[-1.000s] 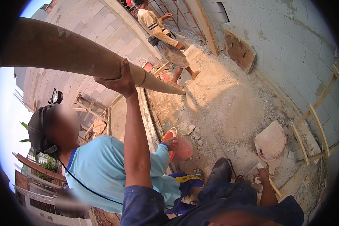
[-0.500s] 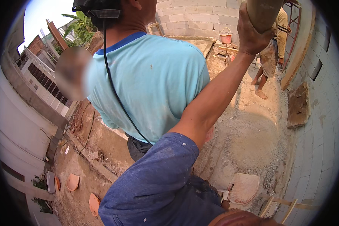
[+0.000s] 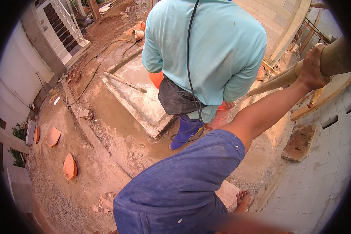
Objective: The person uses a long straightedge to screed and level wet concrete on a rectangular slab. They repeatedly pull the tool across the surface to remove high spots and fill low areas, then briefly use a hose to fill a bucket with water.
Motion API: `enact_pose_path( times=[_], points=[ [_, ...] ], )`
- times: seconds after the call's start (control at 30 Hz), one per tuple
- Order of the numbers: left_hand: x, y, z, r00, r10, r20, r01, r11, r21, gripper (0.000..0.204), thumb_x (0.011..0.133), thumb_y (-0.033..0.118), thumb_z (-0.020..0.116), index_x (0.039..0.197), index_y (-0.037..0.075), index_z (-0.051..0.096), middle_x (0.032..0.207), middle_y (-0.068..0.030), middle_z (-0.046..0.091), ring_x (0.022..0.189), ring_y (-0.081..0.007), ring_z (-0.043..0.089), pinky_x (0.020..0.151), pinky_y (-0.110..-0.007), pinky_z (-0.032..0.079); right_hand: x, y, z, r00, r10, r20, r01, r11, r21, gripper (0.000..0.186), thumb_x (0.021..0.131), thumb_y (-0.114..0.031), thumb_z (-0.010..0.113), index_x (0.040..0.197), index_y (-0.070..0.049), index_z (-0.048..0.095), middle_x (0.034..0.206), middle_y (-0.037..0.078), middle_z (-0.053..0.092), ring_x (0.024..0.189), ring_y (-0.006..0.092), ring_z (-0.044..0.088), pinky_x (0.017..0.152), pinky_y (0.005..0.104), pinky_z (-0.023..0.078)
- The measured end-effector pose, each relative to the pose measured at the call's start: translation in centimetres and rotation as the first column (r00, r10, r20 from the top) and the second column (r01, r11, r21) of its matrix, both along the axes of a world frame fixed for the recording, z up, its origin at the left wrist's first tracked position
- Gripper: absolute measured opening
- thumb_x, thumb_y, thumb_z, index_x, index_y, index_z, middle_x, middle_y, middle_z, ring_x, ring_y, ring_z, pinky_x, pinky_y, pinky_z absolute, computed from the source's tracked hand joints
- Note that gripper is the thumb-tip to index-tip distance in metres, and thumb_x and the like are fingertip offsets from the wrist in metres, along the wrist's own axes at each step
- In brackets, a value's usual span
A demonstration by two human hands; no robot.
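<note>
My left arm in a blue sleeve stretches up to the right. My left hand [image 3: 315, 68] is closed round a thick bamboo pole [image 3: 340, 58], which slants across the upper right and runs out of view. Just ahead of me stands a co-worker in a light blue shirt [image 3: 206, 50], back turned, with a black cable hanging down behind. The co-worker's sleeve ends close to a red bucket [image 3: 219, 117]. A smeared skin-coloured shape lies along the lower edge; my right hand's fingers cannot be made out there.
A concrete slab [image 3: 134, 105] with a raised rim and a stick [image 3: 125, 82] lies ahead left. Broken orange pieces [image 3: 70, 167] and a hose [image 3: 90, 76] lie on the dirt. A block wall [image 3: 319, 171] stands right, with a brown slab [image 3: 299, 143] against it. Bare toes [image 3: 243, 195] show below.
The view has tipped downward. My left hand, still round the pole, now appears farther right and lower. The co-worker's head has left the picture; the waist, a blue boot and the concrete slab now show.
</note>
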State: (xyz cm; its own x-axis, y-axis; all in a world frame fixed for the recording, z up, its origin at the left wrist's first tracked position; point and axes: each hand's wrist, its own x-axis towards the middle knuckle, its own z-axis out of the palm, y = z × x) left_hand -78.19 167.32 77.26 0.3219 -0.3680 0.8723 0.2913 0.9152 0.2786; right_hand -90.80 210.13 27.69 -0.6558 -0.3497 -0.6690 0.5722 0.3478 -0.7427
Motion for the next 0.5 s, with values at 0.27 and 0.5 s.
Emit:
enact_pose_path(
  times=[0.27, 0.5],
  points=[
    [1.4, 0.7, -0.1, 0.997, -0.014, 0.075, 0.011, 0.999, 0.041, 0.08, 0.058, 0.011, 0.077, 0.128, 0.006, 0.039, 0.118, -0.0201, 0.049, 0.112, -0.041, 0.048, 0.097, -0.046, 0.039, -6.3, -15.7, 29.6, 0.759, 0.043, -0.65, -0.346, 0.872, -0.347, 0.058, 0.095, -0.042, 0.052, 0.134, 0.0, 0.045, 0.115, 0.012, 0.052, 0.105, 0.0241, 0.053, 0.093, 0.0384, 0.045],
    [9.5, 10.4, -17.0, 0.871, -0.186, 0.454, 0.181, 0.982, 0.055, 0.06, 0.076, 0.016, 0.07, 0.129, 0.006, 0.045, 0.133, -0.0171, 0.047, 0.123, -0.0358, 0.046, 0.103, -0.046, 0.039, -2.9, -25.3, 47.7, 0.452, -0.092, -0.887, -0.73, 0.533, -0.428, 0.054, 0.104, -0.041, 0.03, 0.134, 0.001, 0.046, 0.129, 0.016, 0.054, 0.122, 0.0262, 0.051, 0.106, 0.0397, 0.038]
  ],
)
